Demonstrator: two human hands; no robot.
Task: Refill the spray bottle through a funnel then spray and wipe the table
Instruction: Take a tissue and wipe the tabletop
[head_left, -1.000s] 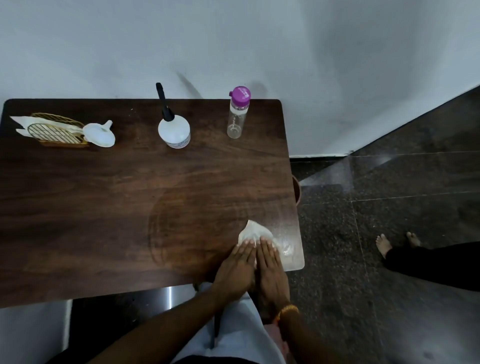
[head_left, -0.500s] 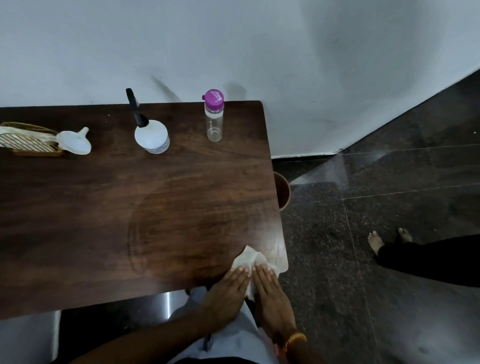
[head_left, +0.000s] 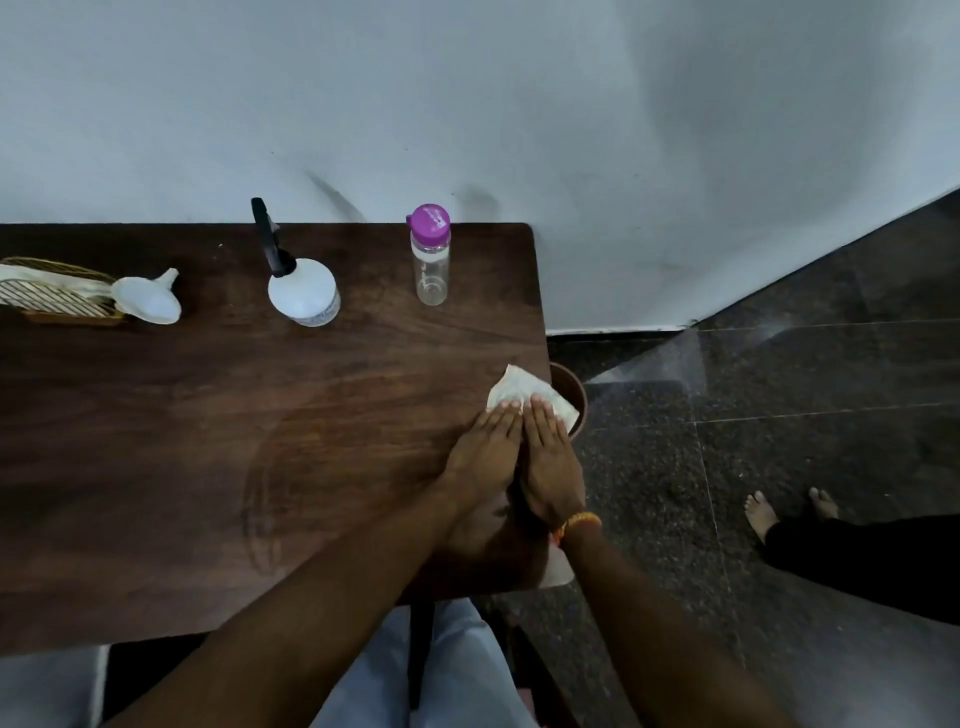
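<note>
The cloth (head_left: 524, 396) is a crumpled white wad, sitting right at the right edge of the dark wood bench (head_left: 208, 441). Both hands are flat on it side by side, fingers straight: left hand (head_left: 485, 457), right hand (head_left: 550, 462). Further back stand the white sprayer (head_left: 304, 296), a clear purple-capped bottle (head_left: 430, 260) and the funnel (head_left: 148, 304).

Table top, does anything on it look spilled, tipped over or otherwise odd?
The white funnel lies on its side beside the basket. A faint damp smear shows on the table. The cloth overhangs the right edge. Both bottles stand upright.
</note>
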